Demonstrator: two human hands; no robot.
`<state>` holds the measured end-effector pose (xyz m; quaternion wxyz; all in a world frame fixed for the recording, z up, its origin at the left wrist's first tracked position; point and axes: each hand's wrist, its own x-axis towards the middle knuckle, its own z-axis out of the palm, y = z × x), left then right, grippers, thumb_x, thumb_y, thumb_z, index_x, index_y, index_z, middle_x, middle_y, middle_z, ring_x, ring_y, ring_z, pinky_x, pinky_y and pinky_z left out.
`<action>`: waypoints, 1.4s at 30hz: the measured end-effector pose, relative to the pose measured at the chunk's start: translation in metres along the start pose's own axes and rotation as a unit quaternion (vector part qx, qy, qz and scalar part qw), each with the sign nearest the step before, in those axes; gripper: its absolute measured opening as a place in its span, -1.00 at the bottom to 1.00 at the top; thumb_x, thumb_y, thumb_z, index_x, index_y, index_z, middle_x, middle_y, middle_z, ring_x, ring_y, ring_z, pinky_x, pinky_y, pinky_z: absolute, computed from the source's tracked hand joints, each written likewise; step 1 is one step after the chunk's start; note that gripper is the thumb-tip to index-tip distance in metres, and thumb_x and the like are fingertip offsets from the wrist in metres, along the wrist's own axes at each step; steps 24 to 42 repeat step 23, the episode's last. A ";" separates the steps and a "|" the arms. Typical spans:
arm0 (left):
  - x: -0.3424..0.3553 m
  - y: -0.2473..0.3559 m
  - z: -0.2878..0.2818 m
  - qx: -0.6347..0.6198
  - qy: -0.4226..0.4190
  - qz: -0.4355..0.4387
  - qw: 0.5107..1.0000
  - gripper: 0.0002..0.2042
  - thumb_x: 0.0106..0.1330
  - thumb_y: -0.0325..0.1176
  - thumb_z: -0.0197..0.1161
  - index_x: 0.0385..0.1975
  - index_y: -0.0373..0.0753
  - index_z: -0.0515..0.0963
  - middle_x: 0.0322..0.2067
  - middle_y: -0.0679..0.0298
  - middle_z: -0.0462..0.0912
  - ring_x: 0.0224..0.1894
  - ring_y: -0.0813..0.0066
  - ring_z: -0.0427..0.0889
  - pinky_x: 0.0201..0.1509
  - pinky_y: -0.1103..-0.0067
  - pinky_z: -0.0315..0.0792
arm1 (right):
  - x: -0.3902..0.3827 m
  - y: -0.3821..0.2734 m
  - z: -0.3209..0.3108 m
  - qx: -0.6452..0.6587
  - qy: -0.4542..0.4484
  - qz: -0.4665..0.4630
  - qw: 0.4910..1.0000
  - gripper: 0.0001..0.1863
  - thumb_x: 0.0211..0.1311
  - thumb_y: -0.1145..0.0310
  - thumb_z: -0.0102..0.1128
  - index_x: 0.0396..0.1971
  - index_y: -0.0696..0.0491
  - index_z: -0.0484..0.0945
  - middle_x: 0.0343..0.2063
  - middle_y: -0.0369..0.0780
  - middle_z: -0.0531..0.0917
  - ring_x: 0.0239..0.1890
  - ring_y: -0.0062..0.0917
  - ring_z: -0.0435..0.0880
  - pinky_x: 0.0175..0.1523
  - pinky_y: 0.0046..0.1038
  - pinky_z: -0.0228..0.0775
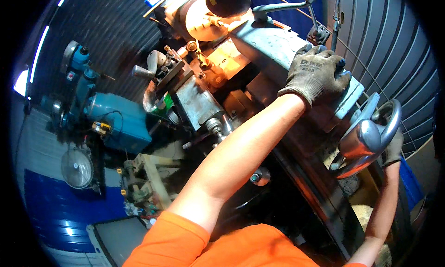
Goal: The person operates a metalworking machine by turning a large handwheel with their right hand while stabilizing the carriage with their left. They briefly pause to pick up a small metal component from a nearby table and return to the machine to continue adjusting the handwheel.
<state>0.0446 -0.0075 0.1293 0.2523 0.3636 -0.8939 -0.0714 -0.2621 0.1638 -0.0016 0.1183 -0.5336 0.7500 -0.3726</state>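
Note:
My left hand (315, 74), in a grey work glove with dark fingertips, rests on top of the pale-blue tailstock (273, 41) of a lathe. Its fingers bend over the far edge of the casting. At the right, my right hand (393, 147), also gloved, is at the rim of a shiny metal handwheel (362, 141); the wheel hides most of its fingers. Up ahead, a drill-like tool (223, 24) points from the tailstock end toward the round chuck face (204, 19), which is lit by a warm lamp.
A dark lamp shade (228, 0) hangs over the chuck. The carriage with its tool post (172, 65) and lever stands left of the tailstock. A clamp lever (282, 7) rises from the tailstock. Further left are a teal machine (118, 121) and a round fan (77, 168).

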 end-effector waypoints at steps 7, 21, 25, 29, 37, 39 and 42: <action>-0.003 -0.001 0.000 0.004 0.007 -0.010 1.000 -0.50 0.27 0.13 0.12 0.08 -0.01 0.65 0.13 0.20 0.64 0.21 0.14 0.57 0.40 0.23 0.27 | -0.100 -0.037 0.057 0.081 -0.161 -0.026 0.983 -0.69 0.34 0.34 0.20 0.04 0.07 0.51 -0.15 -0.15 0.61 -0.09 -0.33 0.62 0.07 -0.28 0.40; -0.003 -0.005 0.004 0.007 0.033 0.009 0.999 -0.51 0.28 0.13 0.13 0.05 -0.03 0.65 0.11 0.20 0.65 0.20 0.15 0.57 0.37 0.24 0.32 | -0.100 -0.175 -0.046 -0.072 -0.037 -0.171 0.982 -0.62 -0.07 0.53 0.33 -0.14 0.15 0.62 -0.34 -0.13 0.69 -0.43 -0.22 0.67 -0.29 -0.29 0.51; -0.002 -0.002 0.002 -0.009 0.012 0.002 1.000 -0.51 0.28 0.12 0.13 0.05 -0.05 0.65 0.12 0.19 0.64 0.21 0.15 0.57 0.39 0.26 0.29 | -0.088 -0.182 -0.051 -0.039 -0.012 -0.147 0.988 -0.61 -0.02 0.57 0.30 -0.09 0.15 0.62 -0.28 -0.16 0.74 -0.36 -0.28 0.74 -0.20 -0.35 0.56; -0.002 -0.002 0.002 -0.009 0.012 0.002 1.000 -0.51 0.28 0.12 0.13 0.05 -0.05 0.65 0.12 0.19 0.64 0.21 0.15 0.57 0.39 0.26 0.29 | -0.088 -0.182 -0.051 -0.039 -0.012 -0.147 0.988 -0.61 -0.02 0.57 0.30 -0.09 0.15 0.62 -0.28 -0.16 0.74 -0.36 -0.28 0.74 -0.20 -0.35 0.56; -0.002 -0.002 0.002 -0.009 0.012 0.002 1.000 -0.51 0.28 0.12 0.13 0.05 -0.05 0.65 0.12 0.19 0.64 0.21 0.15 0.57 0.39 0.26 0.29 | -0.088 -0.182 -0.051 -0.039 -0.012 -0.147 0.988 -0.61 -0.02 0.57 0.30 -0.09 0.15 0.62 -0.28 -0.16 0.74 -0.36 -0.28 0.74 -0.20 -0.35 0.56; -0.002 -0.002 0.002 -0.009 0.012 0.002 1.000 -0.51 0.28 0.12 0.13 0.05 -0.05 0.65 0.12 0.19 0.64 0.21 0.15 0.57 0.39 0.26 0.29 | -0.088 -0.182 -0.051 -0.039 -0.012 -0.147 0.988 -0.61 -0.02 0.57 0.30 -0.09 0.15 0.62 -0.28 -0.16 0.74 -0.36 -0.28 0.74 -0.20 -0.35 0.56; -0.002 -0.002 0.002 -0.009 0.012 0.002 1.000 -0.51 0.28 0.12 0.13 0.05 -0.05 0.65 0.12 0.19 0.64 0.21 0.15 0.57 0.39 0.26 0.29 | -0.088 -0.182 -0.051 -0.039 -0.012 -0.147 0.988 -0.61 -0.02 0.57 0.30 -0.09 0.15 0.62 -0.28 -0.16 0.74 -0.36 -0.28 0.74 -0.20 -0.35 0.56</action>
